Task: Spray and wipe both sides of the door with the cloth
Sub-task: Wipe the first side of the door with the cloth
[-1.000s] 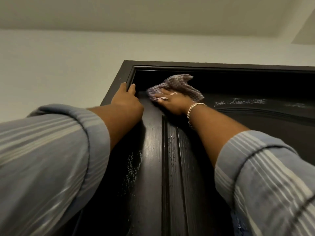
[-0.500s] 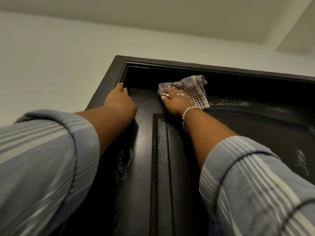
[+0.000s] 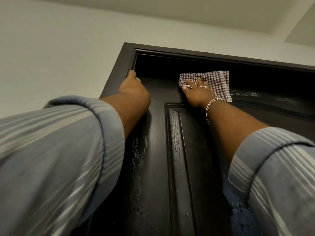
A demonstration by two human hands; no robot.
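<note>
A dark brown panelled door (image 3: pixel 158 167) fills the lower middle of the head view, seen from below, with spray droplets on its surface. My right hand (image 3: pixel 197 94) presses a red-and-white checked cloth (image 3: pixel 214 80) flat against the door's top rail, fingers spread. At the door's upper left corner my left hand (image 3: pixel 134 87) rests against the edge, with the fingertips touching the frame; how its fingers lie is hidden behind the back of the hand. No spray bottle is in view.
The dark door frame (image 3: pixel 187 53) runs along the top, set in a white wall (image 3: pixel 59 57) under a white ceiling (image 3: pixel 204 11). White spray foam (image 3: pixel 245 94) streaks the rail to the right of the cloth.
My right hand has slid the cloth to the right along the top rail and spread it flatter. My left hand has stayed at the upper left corner.
</note>
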